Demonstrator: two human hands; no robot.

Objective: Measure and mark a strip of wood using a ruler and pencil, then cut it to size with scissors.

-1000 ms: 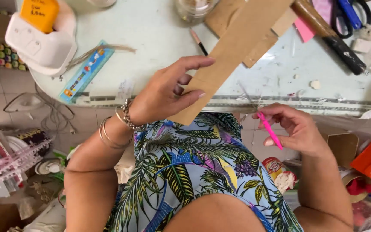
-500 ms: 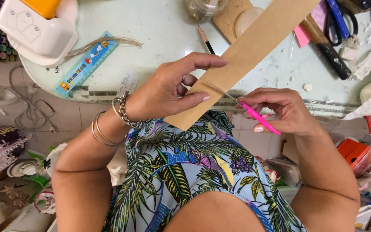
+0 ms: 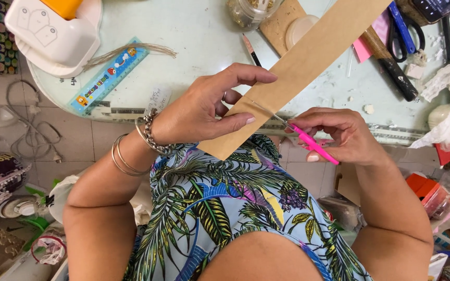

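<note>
Brown, long and flat, the cardboard strip (image 3: 308, 62) slants from the pale round table (image 3: 194, 31) down toward the person's lap. The left hand (image 3: 204, 112) pinches its lower end, thumb beneath and fingers on top. The right hand (image 3: 339, 135) is closed around small pink-handled scissors (image 3: 308, 139), whose thin blades lie across the strip near the left thumb. A blue plastic ruler (image 3: 108, 75) lies on the table.
</note>
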